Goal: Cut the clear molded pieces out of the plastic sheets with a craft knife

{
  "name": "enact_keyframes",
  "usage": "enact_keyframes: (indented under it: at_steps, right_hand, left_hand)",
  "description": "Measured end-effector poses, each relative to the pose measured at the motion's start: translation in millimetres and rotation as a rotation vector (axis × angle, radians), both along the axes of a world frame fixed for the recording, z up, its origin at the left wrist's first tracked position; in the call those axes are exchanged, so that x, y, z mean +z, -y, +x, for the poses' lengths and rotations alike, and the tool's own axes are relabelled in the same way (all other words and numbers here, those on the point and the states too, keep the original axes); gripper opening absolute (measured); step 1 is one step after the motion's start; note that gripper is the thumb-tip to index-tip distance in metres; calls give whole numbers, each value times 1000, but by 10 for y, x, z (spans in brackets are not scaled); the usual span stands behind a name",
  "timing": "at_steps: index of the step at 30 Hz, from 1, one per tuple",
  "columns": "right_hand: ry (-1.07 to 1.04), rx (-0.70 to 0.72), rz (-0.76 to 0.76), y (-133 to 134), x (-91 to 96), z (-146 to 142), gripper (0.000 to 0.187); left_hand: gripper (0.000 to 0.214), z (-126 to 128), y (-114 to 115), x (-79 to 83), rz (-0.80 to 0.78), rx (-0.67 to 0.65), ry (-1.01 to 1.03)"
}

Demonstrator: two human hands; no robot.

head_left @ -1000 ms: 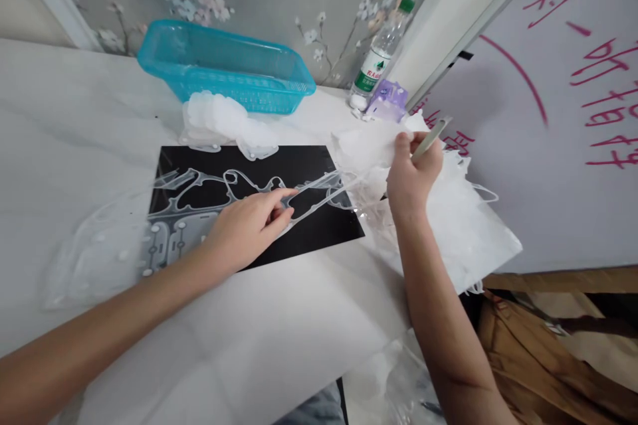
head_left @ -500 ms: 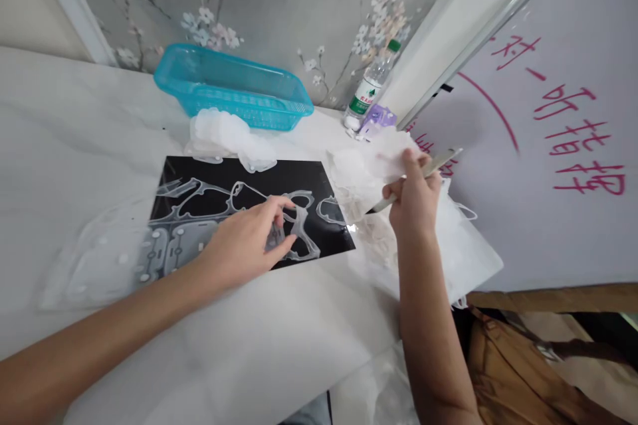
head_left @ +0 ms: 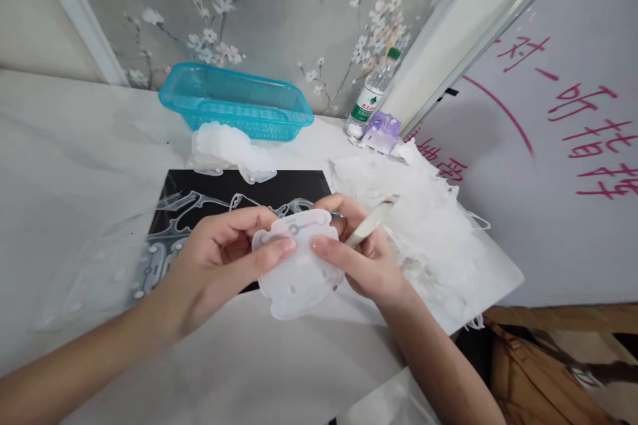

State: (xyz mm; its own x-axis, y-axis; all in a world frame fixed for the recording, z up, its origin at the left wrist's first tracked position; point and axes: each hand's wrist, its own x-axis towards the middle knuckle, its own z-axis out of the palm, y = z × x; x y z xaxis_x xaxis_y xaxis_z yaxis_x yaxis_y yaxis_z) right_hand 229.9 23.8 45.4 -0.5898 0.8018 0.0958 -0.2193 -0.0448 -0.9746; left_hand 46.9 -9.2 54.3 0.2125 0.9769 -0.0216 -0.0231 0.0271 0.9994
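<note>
A translucent white moulded plastic piece (head_left: 299, 282) with rounded lobes and small holes is held between my two hands. My left hand (head_left: 219, 265) grips its left edge, and my right hand (head_left: 363, 259) pinches its right side. That hand also holds a slim pale tool (head_left: 371, 221), possibly a craft knife, whose tip is hidden. Beneath my hands lies a black sheet (head_left: 239, 187) carrying a translucent plastic web (head_left: 199, 202) with cut-out openings. White plastic scraps (head_left: 428, 239) are heaped to the right of my right hand.
A turquoise plastic basket (head_left: 234, 103) stands against the wall behind a mound of translucent pieces (head_left: 224, 148). A water bottle (head_left: 371, 94) and a purple packet (head_left: 381, 134) stand nearby. A whiteboard with red writing (head_left: 563, 146) is at right, with a brown bag (head_left: 538, 378) below.
My left hand has left the plastic web and now holds the moulded piece with my right hand. My right hand has come down and no longer lifts the white scraps.
</note>
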Motion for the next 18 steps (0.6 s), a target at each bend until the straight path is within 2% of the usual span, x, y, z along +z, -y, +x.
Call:
enact_keyframes:
  at_steps: [5,14,16,18]
  right_hand:
    - [-47,46,13,20,19,-6,23]
    - [17,66,-37,-29,-12,-23,30]
    - [103,29,25,-33,2,-26,28]
    - [249,-96,202,-74,33,18,24]
  left_hand:
    - [22,6,-5,-18,-6,-11,34]
    - [23,-27,2,-130,46,11,38]
    - [26,-16,7,-129,63,22,-8]
    - [25,-35,-26,-101,69,-2,-136]
